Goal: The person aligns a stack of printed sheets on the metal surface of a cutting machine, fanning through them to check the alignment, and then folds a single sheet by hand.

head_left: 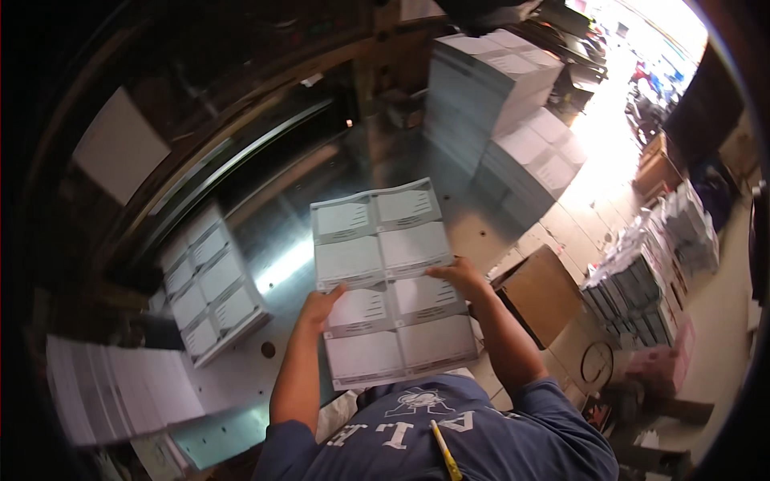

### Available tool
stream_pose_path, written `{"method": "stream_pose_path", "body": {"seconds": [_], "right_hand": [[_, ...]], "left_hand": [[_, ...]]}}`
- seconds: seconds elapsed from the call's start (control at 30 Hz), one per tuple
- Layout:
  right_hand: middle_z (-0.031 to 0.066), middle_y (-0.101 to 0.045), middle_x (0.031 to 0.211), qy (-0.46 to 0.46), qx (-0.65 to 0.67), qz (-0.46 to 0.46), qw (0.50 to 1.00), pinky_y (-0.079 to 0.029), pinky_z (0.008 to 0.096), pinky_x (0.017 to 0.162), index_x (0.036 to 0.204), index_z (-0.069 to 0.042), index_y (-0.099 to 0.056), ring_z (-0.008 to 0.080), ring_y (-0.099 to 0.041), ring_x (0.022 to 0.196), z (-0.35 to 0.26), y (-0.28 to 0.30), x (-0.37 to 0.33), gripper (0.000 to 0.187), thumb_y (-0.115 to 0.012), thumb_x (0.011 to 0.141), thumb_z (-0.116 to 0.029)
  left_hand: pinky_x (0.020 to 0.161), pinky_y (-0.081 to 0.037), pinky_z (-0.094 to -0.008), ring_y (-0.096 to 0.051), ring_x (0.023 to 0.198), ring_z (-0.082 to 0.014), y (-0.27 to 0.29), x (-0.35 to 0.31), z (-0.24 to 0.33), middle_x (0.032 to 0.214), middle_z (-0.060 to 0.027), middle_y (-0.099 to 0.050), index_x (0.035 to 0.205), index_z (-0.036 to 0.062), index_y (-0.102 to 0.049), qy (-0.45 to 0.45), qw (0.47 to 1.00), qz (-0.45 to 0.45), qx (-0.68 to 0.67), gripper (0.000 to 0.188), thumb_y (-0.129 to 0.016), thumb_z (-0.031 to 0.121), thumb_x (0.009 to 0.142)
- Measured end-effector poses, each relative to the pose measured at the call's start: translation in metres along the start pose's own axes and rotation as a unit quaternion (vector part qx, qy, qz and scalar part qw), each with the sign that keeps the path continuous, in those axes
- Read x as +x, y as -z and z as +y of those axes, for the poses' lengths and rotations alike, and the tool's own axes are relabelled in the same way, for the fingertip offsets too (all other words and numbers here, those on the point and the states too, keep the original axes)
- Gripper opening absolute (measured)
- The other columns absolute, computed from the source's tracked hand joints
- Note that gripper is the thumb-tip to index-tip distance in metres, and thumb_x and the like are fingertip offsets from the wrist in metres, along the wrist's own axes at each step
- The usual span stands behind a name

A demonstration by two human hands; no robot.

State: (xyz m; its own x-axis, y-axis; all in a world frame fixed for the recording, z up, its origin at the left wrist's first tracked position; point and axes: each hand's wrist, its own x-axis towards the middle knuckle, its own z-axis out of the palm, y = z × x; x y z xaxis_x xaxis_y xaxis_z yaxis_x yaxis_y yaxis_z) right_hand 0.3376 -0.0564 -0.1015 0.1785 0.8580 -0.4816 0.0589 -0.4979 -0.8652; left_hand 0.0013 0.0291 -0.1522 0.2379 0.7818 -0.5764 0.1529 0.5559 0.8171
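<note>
Two bare hands share one load: a flat, oblong bundle of white printed paper with grey bands, its face laid out in paired rectangular panels (393, 321). The person's left hand (319, 309) grips its left long edge and the right hand (465, 279) its right, almost opposite each other and near the middle of its length. Each thumb presses on the top face; the other fingers are mostly hidden, apparently tucked below, so both grips look closed on the paper with only its thickness between. A line crosses the bundle at thumb level, and the view is too soft to tell whether it is a fold or an overlap of sheets.

The bundle's long axis runs away from the chest, its far end leaning slightly left. The near end lies just in front of the dark blue T-shirt with white lettering (481, 425), and the far end reaches over the shiny grey metal table (277, 228).

To the left on that table lies a low stack of similar white-and-grey printed sheets (212, 284), its long axis leaning farther left than the bundle's. The left hand is the nearer one to it, with bare metal between. The right hand is nearer the open brown cardboard box (541, 293), off to the right.
</note>
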Motion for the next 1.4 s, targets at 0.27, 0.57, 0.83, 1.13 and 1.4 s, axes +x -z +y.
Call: {"method": "stream_pose_path", "body": {"seconds": [0.27, 0.57, 0.83, 1.13, 1.4], "right_hand": [[0.0169, -0.070, 0.097, 0.198, -0.243, 0.088, 0.946, -0.053, 0.0363, 0.076, 0.109, 0.004, -0.064, 0.0262, -0.069, 0.087, 0.013, -0.032, 0.001, 0.046, -0.078, 0.078, -0.026], [0.0192, -0.068, 0.099, -0.063, 0.112, -0.136, 0.982, -0.057, 0.0381, 0.065, 0.116, 0.001, -0.060, 0.0284, -0.069, 0.081, 0.000, 0.011, 0.045, 0.045, -0.075, 0.081, -0.021], [0.0268, -0.064, 0.106, 0.284, -0.303, 0.047, 0.909, -0.050, 0.0445, 0.083, 0.128, -0.004, -0.047, 0.0400, -0.064, 0.097, 0.021, -0.034, -0.005, 0.051, -0.067, 0.085, -0.022], [0.0191, -0.067, 0.103, -0.012, -0.148, -0.113, 0.982, -0.053, 0.0451, 0.078, 0.127, -0.002, -0.052, 0.0312, -0.067, 0.095, -0.033, -0.020, 0.030, 0.055, -0.072, 0.082, -0.026], [0.0262, -0.067, 0.097, 0.157, -0.497, -0.065, 0.851, -0.054, 0.0442, 0.081, 0.099, 0.003, -0.068, 0.0410, -0.066, 0.092, -0.067, -0.074, -0.008, 0.039, -0.070, 0.079, -0.031]], "left_hand": [[0.087, -0.051, -0.0324, -0.060, 0.107, -0.0225, 0.025, -0.029, 0.004, 0.117, -0.0170, -0.063, 0.121, -0.0066, -0.058, 0.084, 0.970, -0.098, -0.204, 0.048, -0.071, 0.026, 0.088], [0.073, -0.053, -0.0468, -0.065, 0.084, -0.0450, -0.047, -0.089, -0.014, 0.086, -0.0262, -0.067, 0.112, -0.0008, -0.059, -0.206, 0.843, 0.277, 0.412, 0.049, -0.070, 0.037, 0.083], [0.085, -0.052, -0.0396, -0.062, 0.107, -0.0267, 0.028, -0.078, 0.034, 0.116, -0.0174, -0.064, 0.125, -0.0012, -0.055, 0.118, 0.936, -0.102, -0.316, 0.055, -0.068, 0.037, 0.088], [0.074, -0.051, -0.0512, -0.063, 0.084, -0.0465, -0.028, -0.102, -0.003, 0.090, -0.0273, -0.066, 0.097, -0.0012, -0.060, -0.220, 0.849, 0.269, 0.398, 0.034, -0.068, 0.030, 0.085], [0.084, -0.051, -0.0461, -0.064, 0.095, -0.0432, -0.043, -0.108, 0.068, 0.098, -0.0294, -0.066, 0.094, -0.0042, -0.069, -0.038, 0.837, 0.186, 0.513, 0.040, -0.064, 0.034, 0.086]]}}
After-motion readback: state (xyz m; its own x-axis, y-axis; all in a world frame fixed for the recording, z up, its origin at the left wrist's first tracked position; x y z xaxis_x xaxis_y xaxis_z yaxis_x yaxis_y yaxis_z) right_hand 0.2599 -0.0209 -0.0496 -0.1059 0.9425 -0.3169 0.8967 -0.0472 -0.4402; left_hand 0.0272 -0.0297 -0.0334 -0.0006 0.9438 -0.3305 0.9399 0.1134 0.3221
